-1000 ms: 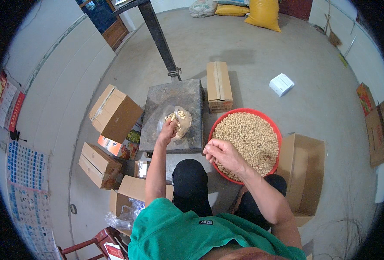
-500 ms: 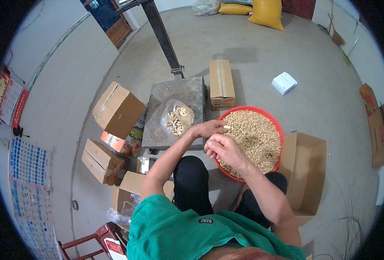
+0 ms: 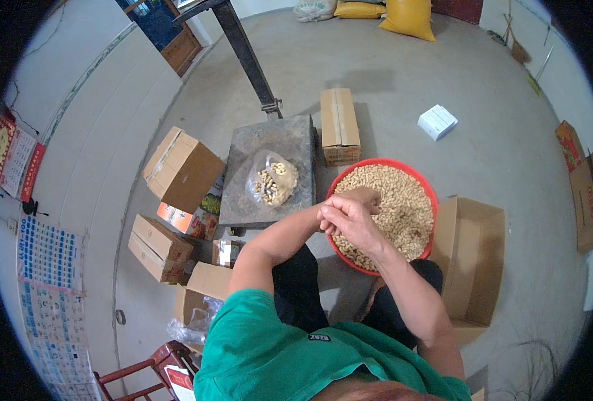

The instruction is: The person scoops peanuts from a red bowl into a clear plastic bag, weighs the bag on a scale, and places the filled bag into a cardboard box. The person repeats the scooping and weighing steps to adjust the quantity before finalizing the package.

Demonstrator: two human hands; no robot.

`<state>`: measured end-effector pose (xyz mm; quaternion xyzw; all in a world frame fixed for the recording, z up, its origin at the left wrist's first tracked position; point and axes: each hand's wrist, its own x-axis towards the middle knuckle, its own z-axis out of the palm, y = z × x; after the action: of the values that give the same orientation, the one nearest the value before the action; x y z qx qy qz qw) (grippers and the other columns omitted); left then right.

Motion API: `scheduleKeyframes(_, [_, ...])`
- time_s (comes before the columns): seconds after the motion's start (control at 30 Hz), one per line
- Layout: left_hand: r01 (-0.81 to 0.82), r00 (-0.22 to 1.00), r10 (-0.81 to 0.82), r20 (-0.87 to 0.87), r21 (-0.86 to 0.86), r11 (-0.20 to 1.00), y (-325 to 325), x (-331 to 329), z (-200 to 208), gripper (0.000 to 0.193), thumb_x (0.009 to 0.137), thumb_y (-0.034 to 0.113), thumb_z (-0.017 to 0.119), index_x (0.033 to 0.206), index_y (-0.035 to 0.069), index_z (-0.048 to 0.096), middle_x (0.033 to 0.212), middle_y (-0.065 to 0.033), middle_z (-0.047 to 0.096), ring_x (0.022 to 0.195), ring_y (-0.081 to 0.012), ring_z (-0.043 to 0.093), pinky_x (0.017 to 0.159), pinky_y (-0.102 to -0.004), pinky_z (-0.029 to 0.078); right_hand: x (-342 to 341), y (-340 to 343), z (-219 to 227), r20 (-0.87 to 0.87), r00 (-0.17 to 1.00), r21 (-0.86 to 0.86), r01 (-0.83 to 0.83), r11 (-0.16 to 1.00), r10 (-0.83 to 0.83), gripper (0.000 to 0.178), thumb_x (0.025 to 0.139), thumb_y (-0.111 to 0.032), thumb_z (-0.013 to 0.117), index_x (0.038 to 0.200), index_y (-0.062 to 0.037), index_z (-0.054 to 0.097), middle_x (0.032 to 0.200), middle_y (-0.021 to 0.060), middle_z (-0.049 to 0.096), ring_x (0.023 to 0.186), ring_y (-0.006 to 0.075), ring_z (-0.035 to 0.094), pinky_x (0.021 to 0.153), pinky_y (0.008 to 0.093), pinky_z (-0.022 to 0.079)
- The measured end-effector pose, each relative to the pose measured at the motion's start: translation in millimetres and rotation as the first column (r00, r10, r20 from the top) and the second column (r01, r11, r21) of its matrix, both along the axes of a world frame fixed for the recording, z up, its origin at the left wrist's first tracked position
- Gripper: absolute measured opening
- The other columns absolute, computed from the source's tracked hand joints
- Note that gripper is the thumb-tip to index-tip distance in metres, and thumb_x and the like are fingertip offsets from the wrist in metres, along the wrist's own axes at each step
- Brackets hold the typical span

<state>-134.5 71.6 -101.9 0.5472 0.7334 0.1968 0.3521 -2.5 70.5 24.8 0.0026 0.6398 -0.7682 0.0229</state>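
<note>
A wide red basin [image 3: 433, 194] heaped with unshelled peanuts [image 3: 403, 184] stands on the floor before my knees. My left hand [image 3: 367, 196] is over its near left part, bent down toward the nuts; its fingertips are largely hidden. My right hand [image 3: 351, 220] hovers just in front of my left wrist, overlapping it in view, with fingers curled in. What it holds, if anything, cannot be made out. To the left, a clear plastic bag [image 3: 282, 186] with some peanuts lies on the grey platform of a floor scale [image 3: 250, 144].
An open cardboard box [image 3: 473, 267] stands right of the basin, and a closed carton [image 3: 340, 123] behind it. More cartons [image 3: 184, 170] are stacked left of the scale. A white box [image 3: 437, 122] lies farther off; yellow sacks [image 3: 407, 19] are at the back.
My left hand has moved right, farther over the peanuts, with its forearm now passing behind my right hand. The pale peanut near its fingertips no longer shows. My right hand stays nearly in place.
</note>
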Motion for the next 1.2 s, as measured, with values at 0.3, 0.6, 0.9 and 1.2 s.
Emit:
scheduleKeyframes(0.3, [-0.208,0.978,0.207,-0.028,-0.006,0.978,3.6,12.5,-9.4,0.015,0.081,0.011,0.063,0.095,0.007,0.064,0.082,-0.0098,0.065,0.078,-0.0213,0.062,0.069,-0.0357,0.048,1.3,5.5,-4.4,0.023,1.0,0.022,0.018,1.0,-0.018,0.023,0.096,-0.02,0.048,0.087,-0.0011,0.057,0.074,0.0034,0.059,0.063,0.0087,0.057,0.059,0.0217,0.049])
scheduleKeyframes(0.6, [-0.282,0.959,0.269,-0.094,-0.193,0.94,11.9,5.7,-33.4,0.014,0.083,0.01,0.054,0.092,0.008,0.064,0.076,-0.007,0.064,0.071,-0.0157,0.057,0.065,-0.0353,0.047,-0.1,2.3,-8.9,-0.031,0.999,0.054,0.012,0.998,-0.01,0.025,0.097,-0.023,0.046,0.086,-0.0044,0.059,0.073,-0.0002,0.058,0.061,0.0042,0.055,0.055,0.0159,0.045])
scheduleKeyframes(0.9, [-0.262,0.952,0.288,-0.108,0.208,0.942,-14.2,-35.1,-17.5,0.021,0.086,0.019,0.053,0.094,0.0,0.06,0.094,-0.0205,0.062,0.085,-0.0335,0.061,0.075,-0.0422,0.047,0.4,-4.1,-0.5,0.047,0.997,-0.039,0.057,0.998,-0.055,0.02,0.094,-0.02,0.05,0.086,-0.0042,0.06,0.071,-0.0008,0.058,0.061,0.0047,0.052,0.056,0.0181,0.042])
scheduleKeyframes(1.2, [-0.164,0.986,0.161,0.047,0.078,0.983,-44.3,-31.9,0.0,0.019,0.076,0.015,0.06,0.07,-0.003,0.064,0.071,-0.0166,0.066,0.068,-0.0254,0.067,0.055,-0.0361,0.051,-2.2,-6.1,-0.7,0.069,0.996,0.026,0.049,0.998,-0.05,0.023,0.095,-0.024,0.048,0.086,-0.0063,0.06,0.072,-0.0016,0.058,0.064,0.0047,0.052,0.059,0.0181,0.041])
